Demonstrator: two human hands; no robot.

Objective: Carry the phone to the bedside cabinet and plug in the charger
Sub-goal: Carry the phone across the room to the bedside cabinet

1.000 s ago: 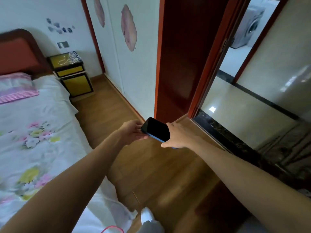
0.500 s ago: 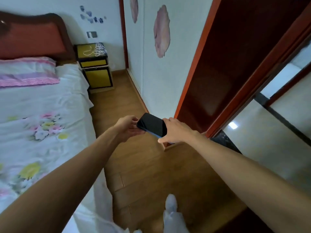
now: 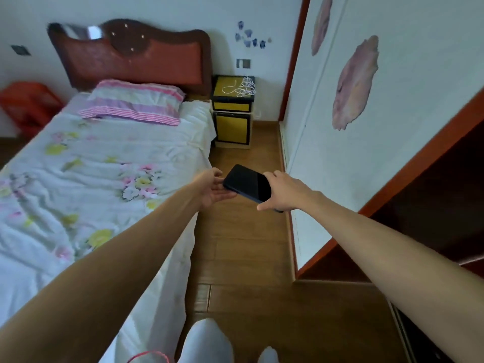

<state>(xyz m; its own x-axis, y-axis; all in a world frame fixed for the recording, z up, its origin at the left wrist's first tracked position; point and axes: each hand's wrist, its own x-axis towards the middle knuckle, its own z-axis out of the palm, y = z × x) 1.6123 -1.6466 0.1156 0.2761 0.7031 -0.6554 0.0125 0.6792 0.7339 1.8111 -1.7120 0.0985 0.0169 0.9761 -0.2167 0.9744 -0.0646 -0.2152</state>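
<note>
A dark phone (image 3: 248, 184) with a blue edge is held out in front of me, screen up, over the wooden floor. My right hand (image 3: 286, 191) grips its right end. My left hand (image 3: 212, 188) supports its left end with the fingers under it. Far ahead stands the yellow and black bedside cabinet (image 3: 232, 121), against the back wall beside the bed. A white charger cable (image 3: 242, 87) lies coiled on its top. A wall socket (image 3: 243, 63) sits above the cabinet.
A bed (image 3: 86, 163) with a floral cover and a pink striped pillow fills the left side. A white wardrobe wall (image 3: 366, 121) runs along the right. Between them a narrow strip of wooden floor (image 3: 243, 258) leads to the cabinet. A red stool (image 3: 25, 103) stands far left.
The view has turned left from the doorway towards the bed and the cabinet, which now lies straight ahead. Both hands still hold the phone in front of me.
</note>
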